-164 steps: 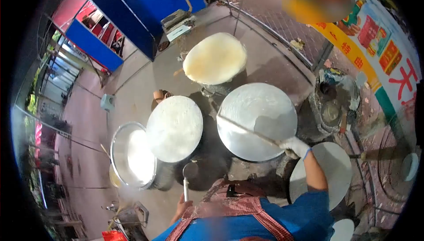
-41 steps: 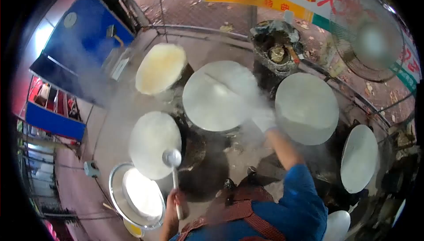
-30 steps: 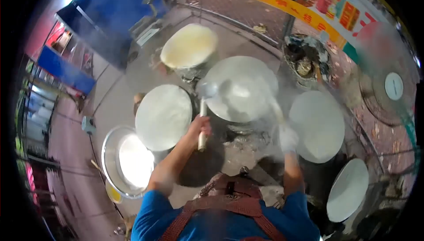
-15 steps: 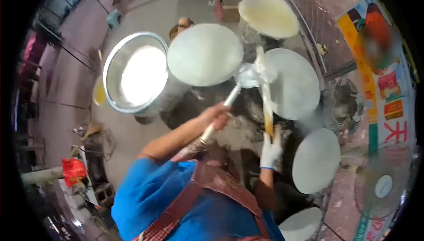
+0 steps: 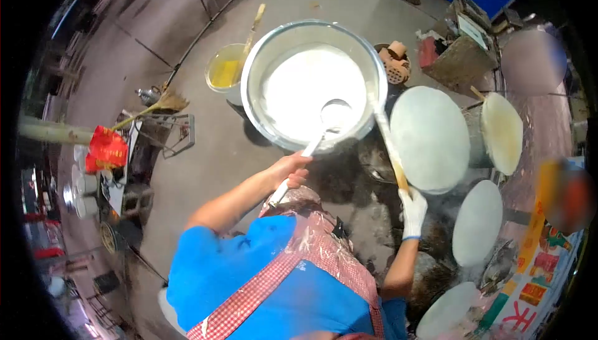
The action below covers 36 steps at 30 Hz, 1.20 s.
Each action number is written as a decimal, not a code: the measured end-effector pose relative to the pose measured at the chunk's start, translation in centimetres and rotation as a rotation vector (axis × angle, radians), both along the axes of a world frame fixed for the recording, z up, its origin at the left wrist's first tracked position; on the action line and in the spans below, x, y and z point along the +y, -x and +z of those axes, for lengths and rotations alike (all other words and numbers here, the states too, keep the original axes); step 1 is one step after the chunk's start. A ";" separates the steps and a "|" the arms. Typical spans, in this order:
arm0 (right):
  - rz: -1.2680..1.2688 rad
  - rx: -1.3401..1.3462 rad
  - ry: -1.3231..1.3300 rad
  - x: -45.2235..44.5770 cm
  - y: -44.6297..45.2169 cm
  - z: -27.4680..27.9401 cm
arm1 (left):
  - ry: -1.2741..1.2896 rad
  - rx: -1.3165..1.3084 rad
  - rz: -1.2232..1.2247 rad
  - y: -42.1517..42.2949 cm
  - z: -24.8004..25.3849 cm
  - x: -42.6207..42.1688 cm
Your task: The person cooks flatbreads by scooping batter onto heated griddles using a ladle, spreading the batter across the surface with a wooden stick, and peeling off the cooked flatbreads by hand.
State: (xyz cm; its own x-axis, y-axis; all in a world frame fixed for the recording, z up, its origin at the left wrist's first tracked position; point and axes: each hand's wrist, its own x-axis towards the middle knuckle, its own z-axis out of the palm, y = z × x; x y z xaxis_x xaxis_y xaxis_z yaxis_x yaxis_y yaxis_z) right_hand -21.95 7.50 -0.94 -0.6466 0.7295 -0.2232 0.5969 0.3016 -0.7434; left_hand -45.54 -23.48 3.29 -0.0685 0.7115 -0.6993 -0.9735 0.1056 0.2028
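My bare left hand (image 5: 288, 172) is closed around the pale handle of a ladle (image 5: 314, 143). The ladle's round bowl dips into white batter (image 5: 308, 81) inside a large metal basin (image 5: 251, 100). In a white glove, my right hand (image 5: 413, 212) grips the wooden end of a long stick (image 5: 398, 168), whose upper part is coated white. That stick slants along the basin's right rim, beside a round griddle (image 5: 430, 140) with a pale surface. Whether its tip touches the basin I cannot tell.
Left of the basin stands a tub of yellow liquid (image 5: 224, 72) with a brush (image 5: 254, 28) in it. More round griddles (image 5: 478, 223) curve down the right side, with steam. Perforated bricks (image 5: 394, 62) lie in a bowl behind. A broom (image 5: 168, 102) is at left.
My view has turned left toward the basin. The ladle has gone from between the griddles into the batter. My right hand has brought the stick left, near the basin's rim.
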 end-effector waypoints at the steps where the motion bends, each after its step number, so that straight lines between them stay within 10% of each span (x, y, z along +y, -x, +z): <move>1: 0.203 -0.180 -0.427 -1.2 4.2 2.2 | 0.071 0.070 0.000 2.9 -1.5 -1.2; 3: 0.227 -0.463 -0.188 -3.5 11.9 3.9 | 0.312 0.229 -0.019 8.5 -8.5 -2.6; 8: 0.804 -0.729 -0.566 -11.6 24.0 3.9 | 0.623 0.232 -0.240 17.2 -19.0 -2.0; 22: 0.357 -0.392 -0.600 -17.2 17.6 -2.3 | 0.439 -0.181 -0.242 17.4 -28.1 0.1; 29: 0.069 -0.423 -0.581 -21.6 13.7 2.1 | 0.223 0.044 -0.154 20.8 -2.9 -0.7; 36: -0.063 0.264 -0.879 -17.3 17.7 14.3 | -0.127 0.729 -0.171 21.3 23.7 -3.8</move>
